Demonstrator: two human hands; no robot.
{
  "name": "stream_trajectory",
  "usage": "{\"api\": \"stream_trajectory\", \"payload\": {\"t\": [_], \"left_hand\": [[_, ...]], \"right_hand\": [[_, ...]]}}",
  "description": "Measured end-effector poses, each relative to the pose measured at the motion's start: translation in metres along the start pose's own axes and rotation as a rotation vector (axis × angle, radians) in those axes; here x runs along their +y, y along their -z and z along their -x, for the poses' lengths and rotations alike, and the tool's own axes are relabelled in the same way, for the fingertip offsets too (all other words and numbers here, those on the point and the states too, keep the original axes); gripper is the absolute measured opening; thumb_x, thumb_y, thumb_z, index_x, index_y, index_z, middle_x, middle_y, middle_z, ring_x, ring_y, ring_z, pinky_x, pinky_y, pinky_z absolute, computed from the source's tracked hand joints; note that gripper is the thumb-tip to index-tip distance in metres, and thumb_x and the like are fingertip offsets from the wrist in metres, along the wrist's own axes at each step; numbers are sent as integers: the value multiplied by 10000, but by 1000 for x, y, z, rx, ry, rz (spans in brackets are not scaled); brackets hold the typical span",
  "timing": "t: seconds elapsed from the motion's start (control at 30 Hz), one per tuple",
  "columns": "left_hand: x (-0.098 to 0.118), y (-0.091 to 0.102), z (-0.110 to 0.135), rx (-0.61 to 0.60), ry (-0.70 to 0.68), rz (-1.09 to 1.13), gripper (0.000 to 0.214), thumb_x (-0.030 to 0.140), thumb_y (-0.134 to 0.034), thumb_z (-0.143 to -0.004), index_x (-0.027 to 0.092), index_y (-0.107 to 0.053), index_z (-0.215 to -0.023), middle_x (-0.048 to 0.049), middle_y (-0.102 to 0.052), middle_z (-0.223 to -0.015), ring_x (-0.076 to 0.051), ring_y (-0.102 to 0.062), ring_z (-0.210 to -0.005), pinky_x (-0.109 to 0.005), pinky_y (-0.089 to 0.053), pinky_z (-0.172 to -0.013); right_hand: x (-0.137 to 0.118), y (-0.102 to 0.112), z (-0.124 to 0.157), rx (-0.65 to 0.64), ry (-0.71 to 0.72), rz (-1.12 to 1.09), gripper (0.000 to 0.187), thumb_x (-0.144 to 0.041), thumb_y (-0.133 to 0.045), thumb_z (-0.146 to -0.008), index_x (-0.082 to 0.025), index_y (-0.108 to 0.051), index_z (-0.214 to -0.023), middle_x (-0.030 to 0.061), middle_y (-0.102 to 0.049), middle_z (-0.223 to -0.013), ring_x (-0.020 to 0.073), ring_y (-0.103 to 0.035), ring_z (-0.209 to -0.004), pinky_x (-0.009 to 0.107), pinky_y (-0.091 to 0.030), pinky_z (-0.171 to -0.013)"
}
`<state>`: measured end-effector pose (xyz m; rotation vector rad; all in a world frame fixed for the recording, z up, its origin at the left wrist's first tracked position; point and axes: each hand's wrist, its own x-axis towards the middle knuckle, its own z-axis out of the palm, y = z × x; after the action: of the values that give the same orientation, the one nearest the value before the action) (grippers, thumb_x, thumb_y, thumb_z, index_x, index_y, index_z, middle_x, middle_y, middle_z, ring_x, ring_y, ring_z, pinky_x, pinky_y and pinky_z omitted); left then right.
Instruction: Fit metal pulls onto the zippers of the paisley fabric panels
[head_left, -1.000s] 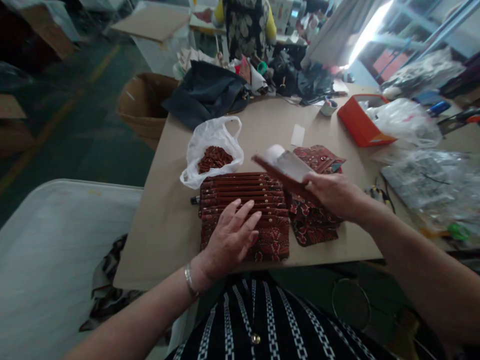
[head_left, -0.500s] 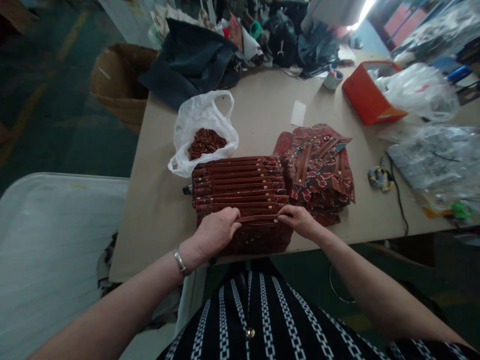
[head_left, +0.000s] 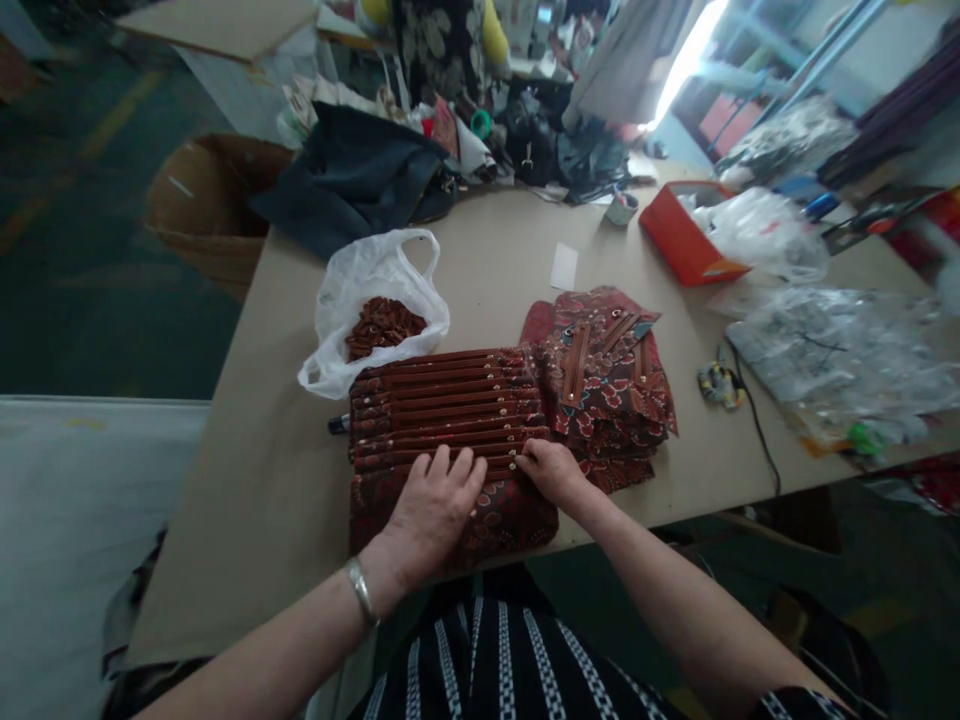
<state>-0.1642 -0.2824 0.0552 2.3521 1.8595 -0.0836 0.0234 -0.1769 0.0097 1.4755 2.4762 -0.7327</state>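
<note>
Overlapping patterned fabric panels (head_left: 450, 392), dark red and brown, lie in a row, each with a brown zipper strip and a small metal pull at its right end. My left hand (head_left: 435, 500) rests palm down on the nearest panels, fingers spread and flat. A bracelet circles that wrist. At the right end of the nearest zipper, my right hand (head_left: 553, 470) has its fingertips pinched on the panel's edge, close to the metal pull. Beside it on the right stands a stack of similar patterned pieces (head_left: 607, 370) with loose zipper strips on top.
A white plastic bag (head_left: 330, 320) holds many small brown pieces (head_left: 382, 325). Pliers (head_left: 721, 384), an orange box (head_left: 675, 235), clear plastic bags (head_left: 840, 340) and a white card (head_left: 564, 267) lie on the table (head_left: 300, 500). Dark cloth (head_left: 360, 180) sits at the back edge.
My left hand has let go of the zipper strip and now lies flat with fingers spread. My right hand stays at the zipper's right end. The view has tilted up, showing more background.
</note>
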Motion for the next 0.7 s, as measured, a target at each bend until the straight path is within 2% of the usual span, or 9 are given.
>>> {"api": "stream_trajectory", "payload": {"t": [0.07, 0.17, 0.27, 0.33, 0.4, 0.5, 0.6, 0.7], "left_hand": [[9, -10, -1, -31, -83, 10, 399, 121, -407, -852, 212, -519, -1224, -108, -506, -1285, -302, -473, -1095, -438, -394, -818], [15, -22, -2, -82, -89, -7, 407, 84, -411, -835, 201, -542, -1201, -108, -507, -1295, -310, -484, -1085, -439, -415, -777], [13, -29, -1, -83, -100, -6, 433, 69, -404, -833, 200, -524, -1228, -113, -495, -1314, -316, -476, -1108, -457, -415, -801], [12, -33, 1, -75, -104, -5, 441, 69, -402, -834, 206, -519, -1236, -114, -486, -1324, -320, -468, -1125, -474, -408, -823], [11, -37, 2, -64, -98, -7, 445, 74, -402, -836, 212, -513, -1244, -114, -477, -1334, -326, -460, -1137, -488, -404, -833], [12, -39, 3, -49, -98, -8, 438, 81, -400, -839, 206, -508, -1245, -113, -477, -1334, -332, -458, -1137, -492, -408, -833], [12, -32, 3, -44, -105, 10, 419, 84, -410, -837, 201, -515, -1226, -116, -487, -1317, -311, -465, -1129, -471, -415, -838], [9, -19, 3, -58, -113, 69, 424, 84, -433, -827, 201, -501, -1229, -116, -515, -1271, -264, -494, -1086, -413, -438, -821]], "right_hand": [[2, 10, -5, -28, 47, 40, 210, -385, -495, -855, -225, -609, -782, 9, -666, -801, 134, -588, -739, 226, -355, -640], [14, 45, -27, 25, 56, 103, 222, -403, -477, -864, -227, -606, -830, 25, -664, -889, 145, -600, -815, 231, -379, -688], [33, 88, -62, 150, -115, 191, 251, -391, -429, -885, -209, -581, -967, 80, -645, -1008, 181, -603, -910, 262, -403, -758], [44, 107, -85, 133, -261, 232, 303, -379, -492, -849, -171, -546, -1063, 137, -627, -1063, 233, -598, -969, 306, -418, -793], [49, 112, -103, 78, -358, 237, 352, -318, -565, -799, -133, -532, -1097, 177, -621, -1072, 275, -594, -1001, 342, -429, -810], [48, 104, -114, 56, -407, 203, 334, -188, -548, -787, -114, -532, -1113, 185, -636, -1035, 272, -606, -992, 351, -441, -811], [46, 99, -112, 84, -441, 169, 405, -184, -492, -813, -135, -466, -1214, 161, -637, -1048, 242, -610, -982, 344, -455, -802], [49, 112, -102, 196, -412, 27, 498, -224, -478, -814, -177, -385, -1301, 123, -628, -1079, 219, -594, -989, 340, -463, -813]]}}
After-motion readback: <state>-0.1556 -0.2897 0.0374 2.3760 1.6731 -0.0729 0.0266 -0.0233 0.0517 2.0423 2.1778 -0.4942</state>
